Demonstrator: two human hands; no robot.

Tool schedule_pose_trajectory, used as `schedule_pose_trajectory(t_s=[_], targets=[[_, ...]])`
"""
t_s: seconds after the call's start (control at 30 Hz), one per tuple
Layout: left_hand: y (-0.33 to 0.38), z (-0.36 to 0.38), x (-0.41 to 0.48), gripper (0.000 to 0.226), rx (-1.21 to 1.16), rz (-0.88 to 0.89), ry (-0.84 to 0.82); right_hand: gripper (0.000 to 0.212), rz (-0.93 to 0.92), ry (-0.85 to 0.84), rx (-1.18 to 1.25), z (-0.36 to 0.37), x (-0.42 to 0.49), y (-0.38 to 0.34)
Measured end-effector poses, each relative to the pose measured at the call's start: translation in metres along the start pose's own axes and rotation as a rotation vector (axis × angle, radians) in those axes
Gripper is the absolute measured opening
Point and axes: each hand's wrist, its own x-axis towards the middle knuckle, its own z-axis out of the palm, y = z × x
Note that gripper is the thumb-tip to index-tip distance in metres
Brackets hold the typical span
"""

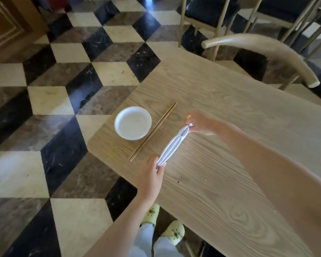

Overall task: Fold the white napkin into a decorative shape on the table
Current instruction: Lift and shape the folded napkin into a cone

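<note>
The white napkin [171, 145] is gathered into a narrow pleated strip, stretched diagonally just above the light wooden table [220, 164]. My left hand [152, 175] pinches its near end by the table's front edge. My right hand [200, 122] pinches the far end, fingers curled round the bunched cloth. Both ends are partly hidden inside my fingers.
A white empty bowl [132, 123] stands near the table's left corner, with a pair of wooden chopsticks [153, 131] lying just right of it, close to the napkin. A chair's curved wooden backrest [267, 52] stands beyond the table's far edge. Checkered floor lies to the left.
</note>
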Motion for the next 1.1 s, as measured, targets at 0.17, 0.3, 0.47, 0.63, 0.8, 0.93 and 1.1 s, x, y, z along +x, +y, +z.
schedule_pose_trajectory(t_s=[0.17, 0.3, 0.47, 0.63, 0.8, 0.93, 1.1], targets=[[-0.016, 0.014, 0.001, 0.016, 0.064, 0.049, 0.117, 0.031, -0.035, 0.071, -0.022, 0.009, 0.008, -0.007], [-0.025, 0.012, -0.003, 0.012, 0.125, 0.158, 0.099, 0.018, -0.038, 0.118, -0.038, 0.010, 0.006, -0.011], [-0.025, 0.011, -0.006, 0.013, 0.138, 0.123, 0.120, 0.032, -0.049, 0.389, -0.044, 0.031, -0.012, -0.015], [-0.025, 0.011, -0.005, 0.021, 0.109, 0.151, 0.123, 0.024, -0.048, 0.341, -0.105, 0.037, -0.020, -0.009], [-0.027, 0.012, -0.006, 0.021, 0.093, 0.157, 0.128, 0.024, -0.052, 0.226, -0.317, 0.027, -0.017, -0.003], [-0.029, 0.011, -0.005, 0.027, 0.066, 0.166, 0.115, 0.019, -0.136, 0.085, -0.460, 0.014, -0.031, 0.011], [-0.030, 0.009, -0.003, 0.026, 0.027, 0.146, 0.103, 0.005, -0.196, 0.031, -0.433, 0.008, -0.041, 0.031]])
